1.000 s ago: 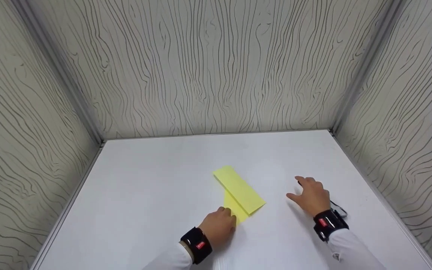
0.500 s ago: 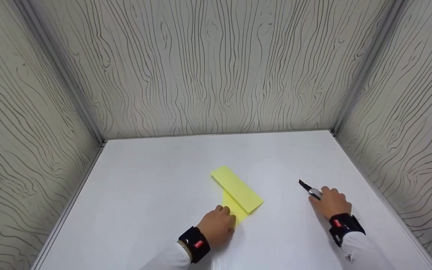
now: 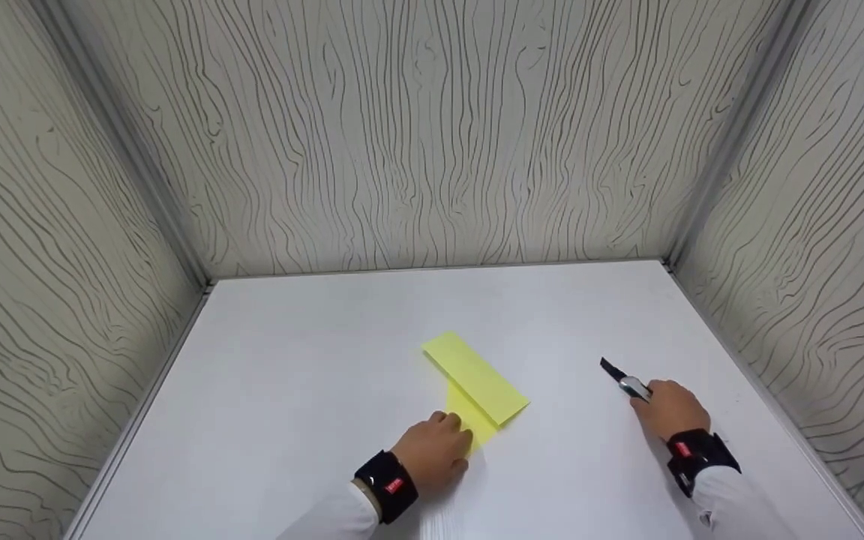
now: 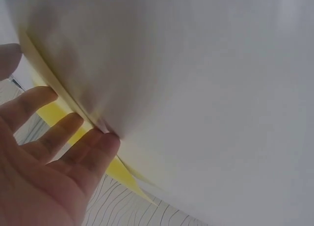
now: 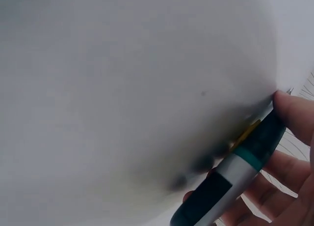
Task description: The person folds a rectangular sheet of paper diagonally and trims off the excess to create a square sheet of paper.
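Note:
A folded yellow paper [image 3: 477, 381] lies slantwise on the white table, one layer turned over and its edge slightly raised. At its near left end my left hand [image 3: 432, 454] rests with its fingertips on the paper; in the left wrist view those fingers [image 4: 64, 130] lie along the paper's edge, fairly straight. Off to the right, my right hand [image 3: 672, 411] grips a utility knife [image 3: 633, 388], its dark tip pointing to the far left. The right wrist view shows the knife's green and silver handle [image 5: 239, 173] with a yellow slider, between thumb and fingers.
The white tabletop [image 3: 297, 360] surrounds the paper. Wood-grain panels stand behind [image 3: 432, 135] and on both sides, with grey metal posts at the corners. Black straps [image 3: 387, 486] circle both wrists.
My right hand, spread with fingers apart a second ago, now grips the utility knife and has shifted right and slightly nearer. My left hand and the paper have hardly moved.

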Demonstrator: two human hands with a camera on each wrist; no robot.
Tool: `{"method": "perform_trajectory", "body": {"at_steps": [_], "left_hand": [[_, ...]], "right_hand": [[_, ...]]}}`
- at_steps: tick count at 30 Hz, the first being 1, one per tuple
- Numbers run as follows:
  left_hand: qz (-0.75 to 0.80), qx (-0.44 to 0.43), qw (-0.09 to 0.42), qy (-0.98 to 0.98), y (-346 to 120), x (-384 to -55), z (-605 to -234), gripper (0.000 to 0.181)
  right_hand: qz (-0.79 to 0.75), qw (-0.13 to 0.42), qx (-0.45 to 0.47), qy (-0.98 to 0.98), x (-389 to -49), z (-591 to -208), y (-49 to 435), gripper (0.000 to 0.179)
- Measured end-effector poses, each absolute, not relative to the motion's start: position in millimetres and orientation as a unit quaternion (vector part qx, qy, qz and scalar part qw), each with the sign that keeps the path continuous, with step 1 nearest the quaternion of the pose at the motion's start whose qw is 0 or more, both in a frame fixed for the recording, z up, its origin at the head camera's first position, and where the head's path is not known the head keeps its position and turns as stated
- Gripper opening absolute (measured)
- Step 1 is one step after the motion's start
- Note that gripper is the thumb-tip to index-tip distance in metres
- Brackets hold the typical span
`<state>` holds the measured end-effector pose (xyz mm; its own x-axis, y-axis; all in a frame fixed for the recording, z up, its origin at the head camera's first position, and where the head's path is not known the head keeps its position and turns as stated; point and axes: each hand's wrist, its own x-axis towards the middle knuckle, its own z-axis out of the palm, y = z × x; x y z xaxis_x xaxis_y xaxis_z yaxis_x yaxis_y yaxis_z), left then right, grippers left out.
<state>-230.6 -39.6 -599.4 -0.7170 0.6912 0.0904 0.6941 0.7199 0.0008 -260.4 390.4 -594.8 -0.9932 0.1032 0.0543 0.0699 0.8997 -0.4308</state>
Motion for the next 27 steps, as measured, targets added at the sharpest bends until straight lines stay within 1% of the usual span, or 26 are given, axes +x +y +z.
{"method": "perform_trajectory", "body": {"at_steps": [4, 8, 12, 17, 22, 27], "left_hand": [[-0.016, -0.375, 0.040, -0.926, -39.1, -229.5, -597.5, 0.016], [-0.027, -0.375, 0.032, -0.926, -38.8, -229.2, -595.7, 0.016], [-0.027, -0.377, 0.044, -0.925, -38.4, -229.6, -598.0, 0.015], [-0.029, -0.377, 0.057, -0.924, -38.5, -228.9, -601.5, 0.011], [-0.039, -0.372, 0.071, -0.925, -37.6, -229.1, -607.2, 0.011], [-0.036, -0.364, 0.070, -0.928, -36.5, -229.5, -610.9, 0.015]], "right_hand": [[0.227, 0.032, -0.046, -0.972, -258.1, -591.9, 387.4, 0.026], [0.220, 0.044, -0.036, -0.974, -258.1, -586.6, 377.4, 0.027], [0.219, 0.059, -0.019, -0.974, -259.6, -580.7, 362.0, 0.027], [0.214, 0.069, 0.010, -0.974, -257.6, -573.8, 340.4, 0.033], [0.220, 0.072, 0.028, -0.973, -253.4, -570.3, 322.2, 0.028], [0.233, 0.067, 0.038, -0.970, -247.0, -567.6, 303.4, 0.025]]}}
